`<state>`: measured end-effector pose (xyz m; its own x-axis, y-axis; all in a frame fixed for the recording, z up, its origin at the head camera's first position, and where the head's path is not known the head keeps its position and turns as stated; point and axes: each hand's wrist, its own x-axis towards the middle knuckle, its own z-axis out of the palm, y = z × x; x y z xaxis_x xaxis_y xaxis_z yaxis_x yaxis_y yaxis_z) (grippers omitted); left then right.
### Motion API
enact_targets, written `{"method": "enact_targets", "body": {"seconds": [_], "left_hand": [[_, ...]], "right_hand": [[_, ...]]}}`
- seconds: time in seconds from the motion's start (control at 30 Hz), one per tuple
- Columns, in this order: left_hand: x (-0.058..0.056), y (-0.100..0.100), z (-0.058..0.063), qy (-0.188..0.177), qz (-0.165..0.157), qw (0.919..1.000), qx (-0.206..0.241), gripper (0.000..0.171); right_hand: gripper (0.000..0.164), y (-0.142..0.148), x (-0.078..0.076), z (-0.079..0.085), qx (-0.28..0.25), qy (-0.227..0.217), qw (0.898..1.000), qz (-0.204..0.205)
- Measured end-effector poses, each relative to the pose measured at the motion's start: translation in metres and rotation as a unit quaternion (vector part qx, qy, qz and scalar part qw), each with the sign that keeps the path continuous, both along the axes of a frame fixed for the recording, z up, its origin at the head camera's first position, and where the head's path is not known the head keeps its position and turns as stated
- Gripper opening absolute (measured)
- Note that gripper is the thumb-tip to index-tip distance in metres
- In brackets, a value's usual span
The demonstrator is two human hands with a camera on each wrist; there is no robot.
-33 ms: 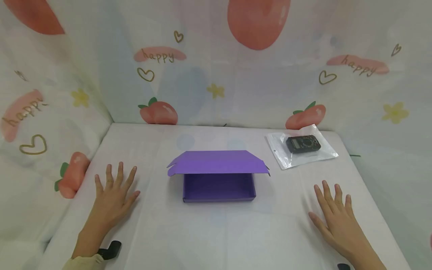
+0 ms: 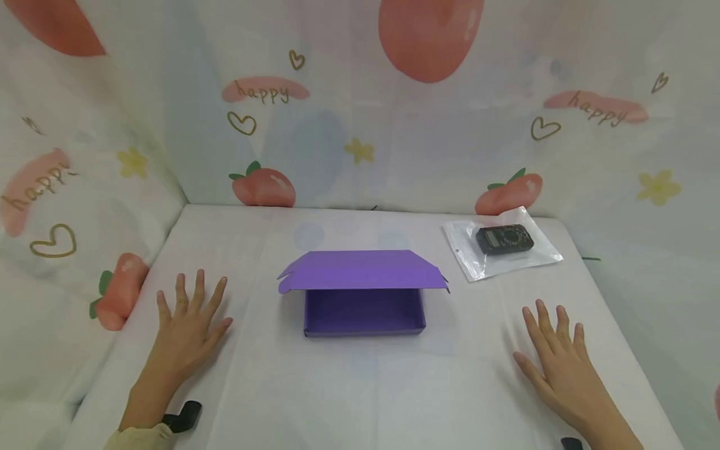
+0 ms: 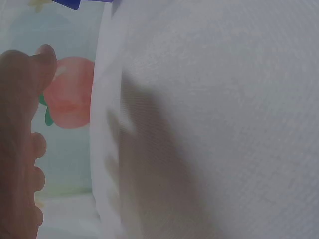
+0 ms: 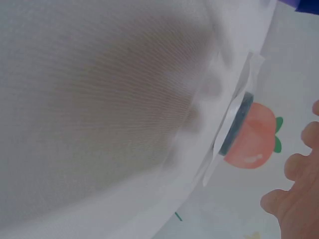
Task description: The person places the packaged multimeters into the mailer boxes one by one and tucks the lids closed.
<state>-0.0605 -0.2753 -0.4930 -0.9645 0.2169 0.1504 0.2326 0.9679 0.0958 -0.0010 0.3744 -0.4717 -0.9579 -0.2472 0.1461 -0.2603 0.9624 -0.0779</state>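
A purple cardboard box [image 2: 364, 312] stands at the middle of the table, its lid [image 2: 362, 270] raised and tilted over the back, the inside bare. Left of it, my left hand [image 2: 182, 340] is spread palm down, holding nothing. On the other side my right hand [image 2: 565, 369] has its fingers straight and apart, also without anything in it. Beyond the right hand lies a clear plastic bag [image 2: 478, 265] with a black multimeter [image 2: 505, 239] inside. Both wrist views show the hand's shadow on the white cloth below; the bag [image 4: 214, 154] appears past the right fingers.
White cloth covers the table [image 2: 360, 394]. A fruit-printed curtain [image 2: 394, 144] rises along the back and both sides. Black wrist straps with mounts [image 2: 184, 417] sit at the wrists.
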Motion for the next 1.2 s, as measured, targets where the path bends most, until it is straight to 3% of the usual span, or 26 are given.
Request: {"method": "enact_targets", "body": {"seconds": [0.27,0.77,0.97,1.1,1.2], "left_hand": [[0.002,0.001,-0.004,0.006,-0.006,0.9999,0.010,0.083],[0.006,0.014,0.006,0.009,-0.009,0.9998,0.016,0.085],[0.006,0.021,0.010,0.062,-0.031,0.9971,0.031,0.079],[0.005,0.026,0.011,0.114,-0.048,0.9893,0.078,0.062],[0.003,0.031,0.012,0.137,-0.060,0.9820,0.116,0.061]], "right_hand": [[0.088,0.002,-0.001,0.002,-0.008,0.000,1.000,0.000],[0.084,-0.001,0.003,0.007,-0.036,0.018,0.999,0.006],[0.079,-0.008,-0.001,0.005,-0.065,0.057,0.996,0.014],[0.074,-0.016,-0.003,0.003,-0.091,0.080,0.992,0.023],[0.072,-0.023,-0.004,0.002,-0.114,0.091,0.989,0.023]]}}
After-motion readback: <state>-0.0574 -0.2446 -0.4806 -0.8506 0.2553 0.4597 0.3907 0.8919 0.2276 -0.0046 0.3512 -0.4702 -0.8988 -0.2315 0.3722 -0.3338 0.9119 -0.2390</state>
